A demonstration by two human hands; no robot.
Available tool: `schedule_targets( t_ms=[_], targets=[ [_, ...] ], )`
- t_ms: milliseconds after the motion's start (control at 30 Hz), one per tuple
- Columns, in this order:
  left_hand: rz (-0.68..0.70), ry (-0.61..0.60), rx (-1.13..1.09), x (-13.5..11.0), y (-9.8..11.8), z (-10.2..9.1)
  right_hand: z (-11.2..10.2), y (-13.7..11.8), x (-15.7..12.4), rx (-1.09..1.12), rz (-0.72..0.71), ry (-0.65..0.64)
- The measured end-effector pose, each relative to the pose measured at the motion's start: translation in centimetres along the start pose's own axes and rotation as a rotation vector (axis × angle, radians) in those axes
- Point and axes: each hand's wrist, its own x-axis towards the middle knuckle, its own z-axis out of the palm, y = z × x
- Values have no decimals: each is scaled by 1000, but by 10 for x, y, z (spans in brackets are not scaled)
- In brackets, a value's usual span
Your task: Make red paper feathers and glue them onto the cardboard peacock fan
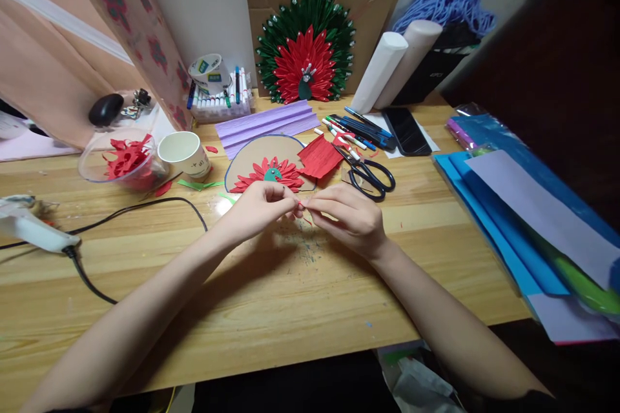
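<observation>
My left hand [269, 203] and my right hand [349, 216] meet above the wooden table, fingertips pinched together on a small piece of red paper [301, 205]. Most of that piece is hidden by the fingers. Just behind them lies a cardboard semicircle [245, 160] edged in blue, bearing red paper petals and a green bird-shaped head [273, 174]. To its right is a sheet of red crepe paper [320, 156]. Scissors with black handles [371, 177] rest beside the sheet, blades partly over it.
A clear bowl of red paper pieces [126, 158], a paper cup [186, 153] and a corded white glue gun [41, 229] are at left. A finished red-green peacock [306, 51] leans at the back. Markers [358, 132], a phone [407, 131] and coloured sheets [513, 226] lie right.
</observation>
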Motion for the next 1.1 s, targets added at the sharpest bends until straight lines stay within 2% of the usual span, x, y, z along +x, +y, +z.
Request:
schedule_targets(
  t_ms=[300, 533, 767, 933, 1100],
  targets=[
    [-8, -8, 52, 0, 0, -7, -3, 0, 4, -25, -30, -35],
    [-125, -21, 37, 2, 4, -19, 0, 5, -1, -10, -14, 7],
    [-52, -226, -35, -1, 4, -11, 1, 4, -1, 20, -40, 9],
    [-69, -223, -48, -2, 4, -9, -1, 1, 2, -35, -88, -19],
    [-144, -213, -29, -1, 5, -10, -3, 0, 4, -64, -124, -35]
  ],
)
